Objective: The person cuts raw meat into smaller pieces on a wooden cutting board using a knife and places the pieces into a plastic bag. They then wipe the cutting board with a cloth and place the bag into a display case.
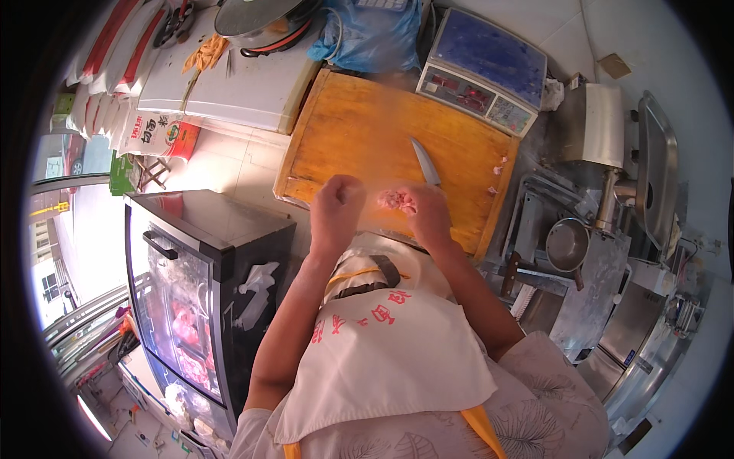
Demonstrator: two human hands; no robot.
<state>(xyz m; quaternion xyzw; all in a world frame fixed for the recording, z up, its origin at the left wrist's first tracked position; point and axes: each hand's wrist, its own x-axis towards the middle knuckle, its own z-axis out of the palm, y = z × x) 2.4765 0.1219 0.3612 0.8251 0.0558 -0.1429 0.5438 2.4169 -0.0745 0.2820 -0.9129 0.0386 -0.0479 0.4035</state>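
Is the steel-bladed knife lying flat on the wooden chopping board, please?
No, the steel-bladed knife is gripped in the right hand, blade pointing away over the wooden chopping board, beside a pink piece of meat.

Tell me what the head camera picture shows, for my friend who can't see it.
A person in a white apron holds a pink piece of raw meat in the right hand, together with a knife, over a big wooden cutting board. The left hand is a closed fist beside it. A weighing scale sits behind the board.

both hands (336, 203) (428, 210) raised, each grip curled closed.
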